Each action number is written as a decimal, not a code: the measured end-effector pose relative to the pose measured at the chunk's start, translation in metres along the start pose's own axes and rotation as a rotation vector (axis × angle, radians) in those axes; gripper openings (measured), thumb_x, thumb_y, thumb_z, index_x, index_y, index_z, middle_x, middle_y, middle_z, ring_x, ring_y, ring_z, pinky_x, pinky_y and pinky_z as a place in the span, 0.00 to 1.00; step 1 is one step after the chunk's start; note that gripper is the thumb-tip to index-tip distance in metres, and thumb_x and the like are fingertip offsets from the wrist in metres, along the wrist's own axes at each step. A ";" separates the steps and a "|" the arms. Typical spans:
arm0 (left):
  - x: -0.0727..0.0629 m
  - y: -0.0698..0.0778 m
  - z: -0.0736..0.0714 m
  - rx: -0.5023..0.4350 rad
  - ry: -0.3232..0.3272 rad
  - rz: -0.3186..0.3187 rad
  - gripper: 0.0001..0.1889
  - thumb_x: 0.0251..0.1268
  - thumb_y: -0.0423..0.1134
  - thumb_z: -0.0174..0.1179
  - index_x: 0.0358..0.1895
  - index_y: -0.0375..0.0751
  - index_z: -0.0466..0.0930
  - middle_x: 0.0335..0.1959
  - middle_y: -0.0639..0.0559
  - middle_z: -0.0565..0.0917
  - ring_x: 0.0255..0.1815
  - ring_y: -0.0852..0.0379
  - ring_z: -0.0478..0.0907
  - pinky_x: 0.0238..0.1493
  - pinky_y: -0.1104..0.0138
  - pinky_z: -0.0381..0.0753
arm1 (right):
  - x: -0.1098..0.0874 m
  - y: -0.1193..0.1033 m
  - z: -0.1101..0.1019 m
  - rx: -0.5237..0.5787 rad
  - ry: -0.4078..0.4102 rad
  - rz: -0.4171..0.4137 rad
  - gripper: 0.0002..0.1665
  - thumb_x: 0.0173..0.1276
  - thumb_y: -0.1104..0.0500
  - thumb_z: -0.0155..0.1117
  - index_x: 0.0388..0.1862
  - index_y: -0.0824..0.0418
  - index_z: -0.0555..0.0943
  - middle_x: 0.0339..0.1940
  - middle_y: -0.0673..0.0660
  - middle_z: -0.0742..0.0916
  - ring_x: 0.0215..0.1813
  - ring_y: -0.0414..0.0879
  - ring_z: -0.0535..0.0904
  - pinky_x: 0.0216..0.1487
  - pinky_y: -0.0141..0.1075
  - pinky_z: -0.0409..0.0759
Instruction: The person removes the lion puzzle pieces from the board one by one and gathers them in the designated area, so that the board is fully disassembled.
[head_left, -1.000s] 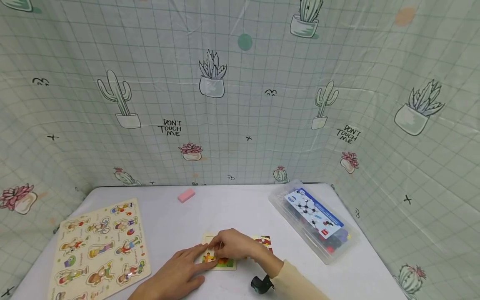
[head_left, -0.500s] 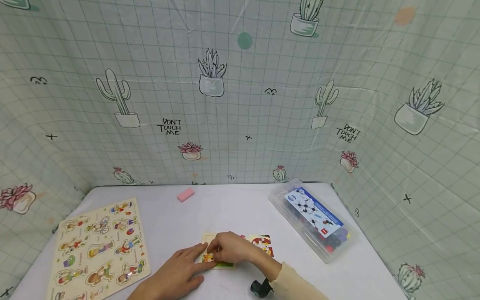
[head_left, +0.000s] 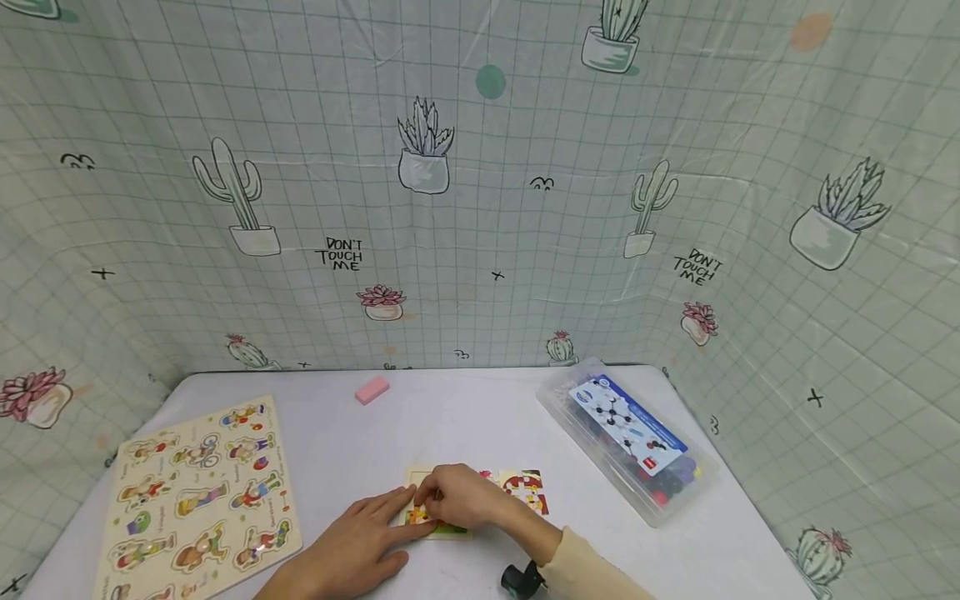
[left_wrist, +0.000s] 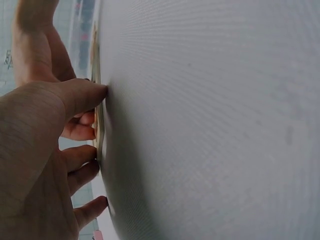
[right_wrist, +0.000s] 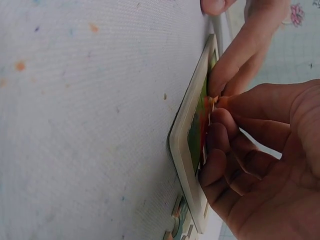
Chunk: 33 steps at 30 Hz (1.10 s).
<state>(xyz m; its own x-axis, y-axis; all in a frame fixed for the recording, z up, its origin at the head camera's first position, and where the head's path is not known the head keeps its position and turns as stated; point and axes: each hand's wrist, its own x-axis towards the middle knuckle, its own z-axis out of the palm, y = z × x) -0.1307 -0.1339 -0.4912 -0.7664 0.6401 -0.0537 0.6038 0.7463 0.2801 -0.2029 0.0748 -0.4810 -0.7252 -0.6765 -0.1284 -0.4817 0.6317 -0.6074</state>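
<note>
A small wooden jigsaw board (head_left: 459, 536) with a green, red and yellow picture lies near the front middle of the table. Across its left edge rest the fingers of my left hand (head_left: 356, 542), fairly straight, and the index finger presses onto the picture. Over the same board, my right hand (head_left: 467, 493) has its fingers curled down, largely covering the picture in the head view. In the right wrist view, its thumb and index finger pinch a small orange-yellow puzzle piece (right_wrist: 215, 100) at the board's surface, close beside a left fingertip.
Red and white puzzle pieces (head_left: 525, 490) lie right of the board. A large wooden figure puzzle (head_left: 198, 500) takes up the left side. A pink block (head_left: 372, 390) sits at the back, a clear molecule-kit case (head_left: 622, 442) at the right. A black device (head_left: 520, 579) is by the right wrist.
My right hand has shifted slightly left and down over the board, showing more of the red pieces behind its wrist. My left hand stays put.
</note>
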 end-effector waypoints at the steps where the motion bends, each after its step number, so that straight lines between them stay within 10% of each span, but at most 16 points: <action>1: 0.000 0.000 0.000 0.002 0.001 0.000 0.24 0.74 0.51 0.56 0.71 0.71 0.71 0.78 0.46 0.63 0.77 0.45 0.61 0.65 0.41 0.68 | 0.000 0.000 0.000 0.000 0.001 -0.002 0.11 0.68 0.66 0.62 0.41 0.55 0.89 0.31 0.38 0.82 0.30 0.31 0.73 0.33 0.25 0.73; 33: 0.000 0.002 0.000 0.029 0.013 0.026 0.25 0.74 0.50 0.56 0.72 0.70 0.70 0.78 0.45 0.63 0.76 0.45 0.63 0.63 0.43 0.70 | -0.004 -0.001 0.002 0.156 0.038 0.019 0.04 0.66 0.62 0.66 0.38 0.54 0.84 0.27 0.39 0.82 0.28 0.30 0.75 0.31 0.25 0.74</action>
<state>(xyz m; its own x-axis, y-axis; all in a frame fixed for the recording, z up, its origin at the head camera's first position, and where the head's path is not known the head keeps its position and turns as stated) -0.1295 -0.1329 -0.4903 -0.7528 0.6574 -0.0339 0.6298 0.7343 0.2534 -0.1984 0.0753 -0.4815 -0.7530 -0.6483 -0.1128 -0.3877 0.5755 -0.7200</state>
